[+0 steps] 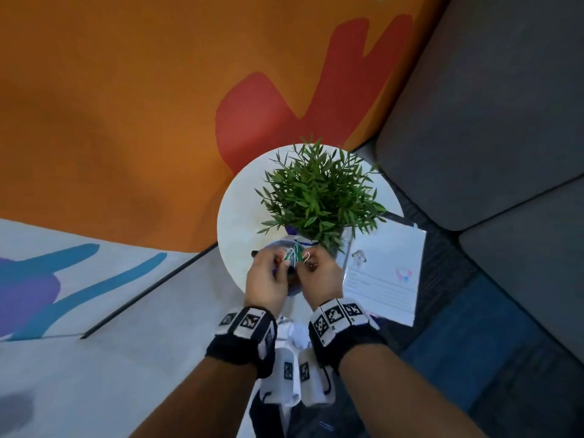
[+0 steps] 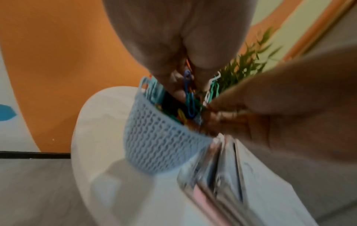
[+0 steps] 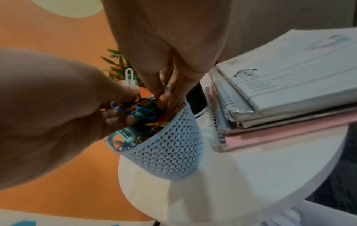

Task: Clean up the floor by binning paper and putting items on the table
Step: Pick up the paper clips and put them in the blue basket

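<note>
Wrist views show basket (image 3: 170, 146) hidden overhead; both hands' fingers (image 3: 123, 93) pinch paper clips (image 3: 142, 113).

Notebook cover (image 3: 301, 67) print — blurred, nothing legible.

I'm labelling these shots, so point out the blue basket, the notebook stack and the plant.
blue basket (image 3: 170, 146): right wrist view, perforated side wall.
notebook stack (image 3: 289, 85): right wrist view, top white cover.
plant (image 1: 319, 197): head view, middle of the leaves.
</note>
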{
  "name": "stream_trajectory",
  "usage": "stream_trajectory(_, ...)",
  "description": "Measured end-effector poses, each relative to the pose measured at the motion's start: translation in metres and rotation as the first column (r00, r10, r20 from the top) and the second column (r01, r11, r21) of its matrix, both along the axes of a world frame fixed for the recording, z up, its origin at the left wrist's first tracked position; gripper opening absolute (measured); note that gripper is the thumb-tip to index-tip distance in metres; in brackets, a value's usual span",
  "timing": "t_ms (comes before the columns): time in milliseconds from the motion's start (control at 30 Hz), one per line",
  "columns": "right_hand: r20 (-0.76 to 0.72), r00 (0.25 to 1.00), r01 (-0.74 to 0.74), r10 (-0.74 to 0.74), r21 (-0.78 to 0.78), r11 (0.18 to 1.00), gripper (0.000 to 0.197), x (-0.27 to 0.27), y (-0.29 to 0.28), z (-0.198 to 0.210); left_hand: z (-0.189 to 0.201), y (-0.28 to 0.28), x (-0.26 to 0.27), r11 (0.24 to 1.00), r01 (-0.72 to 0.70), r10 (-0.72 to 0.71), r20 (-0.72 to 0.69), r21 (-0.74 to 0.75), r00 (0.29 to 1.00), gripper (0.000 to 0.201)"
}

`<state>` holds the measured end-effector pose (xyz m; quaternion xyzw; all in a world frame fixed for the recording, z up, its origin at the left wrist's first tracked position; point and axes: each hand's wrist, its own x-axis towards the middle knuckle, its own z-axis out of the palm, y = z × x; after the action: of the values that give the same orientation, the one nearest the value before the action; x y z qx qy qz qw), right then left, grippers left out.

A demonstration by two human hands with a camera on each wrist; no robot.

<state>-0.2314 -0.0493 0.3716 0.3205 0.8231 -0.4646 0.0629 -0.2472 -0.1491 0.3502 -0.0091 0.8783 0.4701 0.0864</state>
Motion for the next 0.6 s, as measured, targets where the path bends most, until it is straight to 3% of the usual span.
stream_trajectory(167, 0.023, 0.997, -0.072, 0.071, 0.091, 0.993, 0.017, -0.001, -0.004, 0.000, -0.014, -0.001, 0.013, 0.999, 0.030, -0.027, -0.144, 0.022, 0.989, 0.015)
stream_trajectory(300, 0.055, 0.992, -0.119, 0.113, 0.117, 0.986, 0.021, 0.000, -0.005, 0.000, -0.016, -0.001, 0.016, 0.998, 0.004, 0.002, -0.085, 0.070, 0.996, 0.028)
stream_trajectory(600, 0.087, 0.972, -0.224, 0.220, 0.030, 0.974, 0.032, 0.008, 0.002, 0.014, -0.011, -0.003, 0.017, 0.999, 0.038, -0.036, -0.159, 0.008, 0.987, 0.024)
